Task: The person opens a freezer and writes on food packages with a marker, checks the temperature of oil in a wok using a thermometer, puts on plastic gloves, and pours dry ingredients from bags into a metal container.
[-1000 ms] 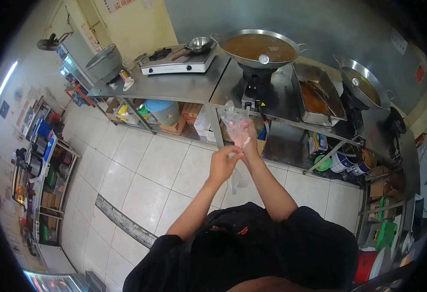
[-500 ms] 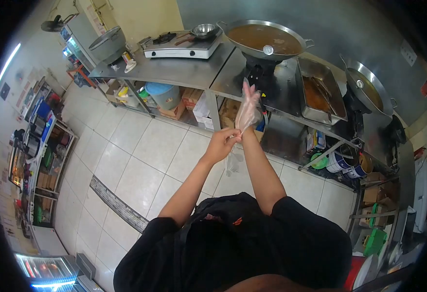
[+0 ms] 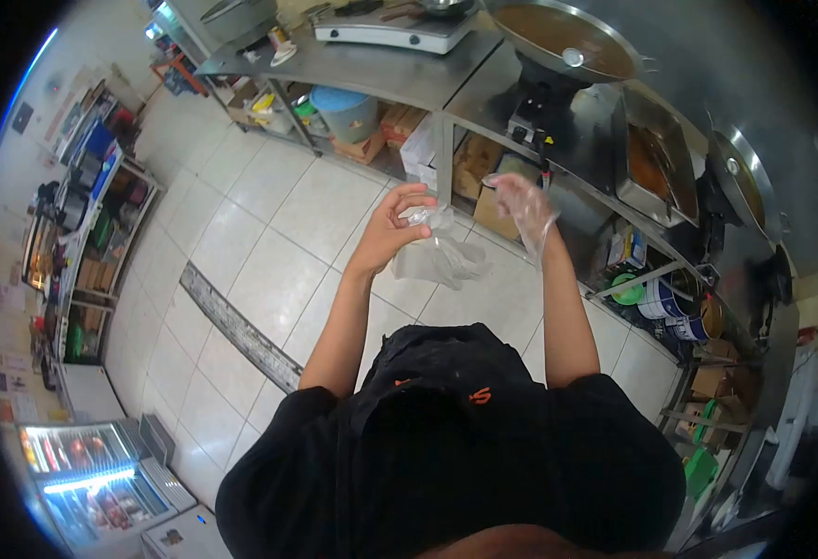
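Observation:
My bare left hand (image 3: 392, 226) pinches a clear plastic glove (image 3: 442, 261) between thumb and fingers, and the rest of it hangs loose over the tiled floor. A second clear plastic glove covers my right hand (image 3: 524, 210), its loose cuff (image 3: 541, 238) around the wrist. The right hand's fingers are loosely bent and apart, with nothing seen in them. The two hands are separate, in front of the steel counter.
Along the steel counter (image 3: 409, 79) are a white gas stove (image 3: 386, 33), a large wok of brown liquid (image 3: 567, 42), a steel tray (image 3: 656, 158) and another wok (image 3: 740, 177). Below sit a blue-lidded bucket (image 3: 346, 112) and boxes. A floor drain grate (image 3: 241, 326) lies to the left.
My left hand has moved away from the right wrist, left and up, holding the loose glove. My right hand has shifted right and lower, its fingers now bent. The view has tilted down.

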{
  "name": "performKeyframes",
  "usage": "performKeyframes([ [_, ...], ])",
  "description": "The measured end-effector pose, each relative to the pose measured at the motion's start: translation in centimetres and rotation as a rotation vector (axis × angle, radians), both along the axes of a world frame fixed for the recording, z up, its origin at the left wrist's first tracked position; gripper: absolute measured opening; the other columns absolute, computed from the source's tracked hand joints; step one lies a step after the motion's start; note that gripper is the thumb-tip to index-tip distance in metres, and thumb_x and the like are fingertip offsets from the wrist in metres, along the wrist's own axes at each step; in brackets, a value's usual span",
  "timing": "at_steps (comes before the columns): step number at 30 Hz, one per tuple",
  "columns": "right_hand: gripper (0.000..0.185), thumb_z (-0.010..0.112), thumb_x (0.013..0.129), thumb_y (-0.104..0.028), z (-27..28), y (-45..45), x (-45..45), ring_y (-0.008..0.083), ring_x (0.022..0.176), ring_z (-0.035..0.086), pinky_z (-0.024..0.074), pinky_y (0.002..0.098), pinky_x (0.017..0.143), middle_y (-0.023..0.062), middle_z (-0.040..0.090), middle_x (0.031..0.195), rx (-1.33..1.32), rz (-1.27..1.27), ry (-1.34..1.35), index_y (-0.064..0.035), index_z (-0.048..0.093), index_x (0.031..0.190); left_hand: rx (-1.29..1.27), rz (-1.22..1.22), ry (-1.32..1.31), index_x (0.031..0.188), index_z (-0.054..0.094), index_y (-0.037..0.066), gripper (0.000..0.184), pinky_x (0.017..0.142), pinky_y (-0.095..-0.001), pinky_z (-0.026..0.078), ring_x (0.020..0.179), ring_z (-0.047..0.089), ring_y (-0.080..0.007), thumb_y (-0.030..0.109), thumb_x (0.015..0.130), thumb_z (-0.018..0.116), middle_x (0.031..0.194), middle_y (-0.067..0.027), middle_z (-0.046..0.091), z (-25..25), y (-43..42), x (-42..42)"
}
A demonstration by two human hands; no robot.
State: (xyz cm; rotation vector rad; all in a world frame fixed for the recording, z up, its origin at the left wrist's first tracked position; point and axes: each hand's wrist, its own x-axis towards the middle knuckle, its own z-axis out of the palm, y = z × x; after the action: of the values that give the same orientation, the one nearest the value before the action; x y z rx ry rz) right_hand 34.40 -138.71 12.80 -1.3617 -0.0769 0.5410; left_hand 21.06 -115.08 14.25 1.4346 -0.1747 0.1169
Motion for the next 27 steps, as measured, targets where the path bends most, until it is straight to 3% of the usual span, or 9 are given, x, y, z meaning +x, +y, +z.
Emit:
performKeyframes([
  [1,0.038,0.054,0.093,-0.043,-2.4,0.3,0.1,0.0058,0.069,0.053,0.0439,0.0214,0.061,-0.0001,0.060,0.084,0.060,0.143,0.104,-0.0090,0.062,0.110,-0.025,-0.018,0.019,0.131,0.044,0.007,0.060,0.070,-0.0183,0.045,0.088,0.059,-0.0064,0.006,0.078,0.072,0.116,-0.0072,0.060,0.2,0.4,-0.7],
  [4,0.066,0.058,0.088,-0.047,-7.1,1.3,-4.0,0.0140,0.101,0.053,0.0465,0.0275,0.084,0.0065,0.057,0.109,0.151,0.421,-0.272,-0.0067,0.038,0.137,-0.080,-0.082,0.101,0.136,0.039,0.007,0.065,0.067,-0.0187,0.046,0.083,0.061,-0.0071,0.006,0.078,0.071,0.121,-0.0094,0.059,1.2,1.2,-1.9],
  [6,0.076,0.067,0.085,-0.041,-6.5,2.7,-7.7,0.0176,0.108,0.053,0.0469,0.0314,0.089,0.0094,0.057,0.114,0.377,0.507,0.032,-0.0052,0.031,0.142,-0.057,-0.072,0.111,0.137,0.038,0.008,0.066,0.065,-0.0192,0.046,0.083,0.061,-0.0080,0.007,0.079,0.071,0.121,-0.0098,0.059,1.3,1.5,-1.9],
  [10,0.080,0.075,0.081,-0.025,-4.4,5.7,-9.9,0.0160,0.098,0.058,0.0481,0.0299,0.083,0.0121,0.058,0.115,0.326,0.488,0.202,-0.0027,0.029,0.143,0.013,-0.041,0.130,0.139,0.038,0.008,0.067,0.066,-0.0224,0.049,0.087,0.063,-0.0123,0.010,0.080,0.071,0.119,-0.0108,0.060,-0.3,3.0,-2.8],
  [12,0.075,0.074,0.077,-0.007,-6.4,5.6,-9.0,0.0141,0.084,0.061,0.0492,0.0275,0.076,0.0111,0.062,0.103,0.113,0.310,0.115,-0.0050,0.034,0.141,0.075,0.021,0.232,0.138,0.039,0.007,0.065,0.069,-0.0244,0.050,0.089,0.064,-0.0143,0.013,0.081,0.071,0.118,-0.0112,0.060,-2.2,4.8,-4.0],
  [15,0.067,0.069,0.078,0.000,-5.3,4.6,-9.0,0.0127,0.077,0.061,0.0495,0.0264,0.071,0.0070,0.064,0.089,-0.002,0.266,-0.071,-0.0095,0.041,0.138,0.082,0.080,0.452,0.134,0.043,0.005,0.059,0.075,-0.0280,0.052,0.091,0.065,-0.0172,0.019,0.083,0.070,0.115,-0.0116,0.061,-5.0,5.8,-5.5],
  [23,0.058,0.068,0.079,-0.003,-6.7,2.5,-8.5,0.0113,0.077,0.059,0.0480,0.0252,0.071,0.0048,0.064,0.083,-0.307,0.247,-0.200,-0.0160,0.049,0.131,-0.239,0.301,0.712,0.103,0.064,0.005,0.027,0.072,-0.0287,0.053,0.084,0.066,-0.0154,0.024,0.085,0.070,0.095,-0.0062,0.068,-11.4,3.3,-9.1],
  [26,0.050,0.067,0.080,-0.006,-9.4,1.3,-8.4,0.0110,0.077,0.059,0.0480,0.0266,0.069,0.0042,0.064,0.083,-0.458,0.303,-0.201,-0.0141,0.052,0.127,-0.104,0.356,0.738,0.094,0.065,0.007,0.019,0.069,-0.0275,0.052,0.082,0.065,-0.0131,0.023,0.085,0.070,0.090,-0.0038,0.068,-12.0,3.0,-9.8],
  [27,0.043,0.067,0.081,-0.008,-12.3,0.8,-8.1,0.0111,0.076,0.059,0.0479,0.0270,0.069,0.0045,0.064,0.083,-0.485,0.102,-0.381,-0.0121,0.055,0.122,-0.110,0.364,0.743,0.094,0.065,0.007,0.019,0.069,-0.0275,0.052,0.082,0.065,-0.0131,0.023,0.085,0.070,0.090,-0.0038,0.068,-12.1,2.9,-9.9],
])
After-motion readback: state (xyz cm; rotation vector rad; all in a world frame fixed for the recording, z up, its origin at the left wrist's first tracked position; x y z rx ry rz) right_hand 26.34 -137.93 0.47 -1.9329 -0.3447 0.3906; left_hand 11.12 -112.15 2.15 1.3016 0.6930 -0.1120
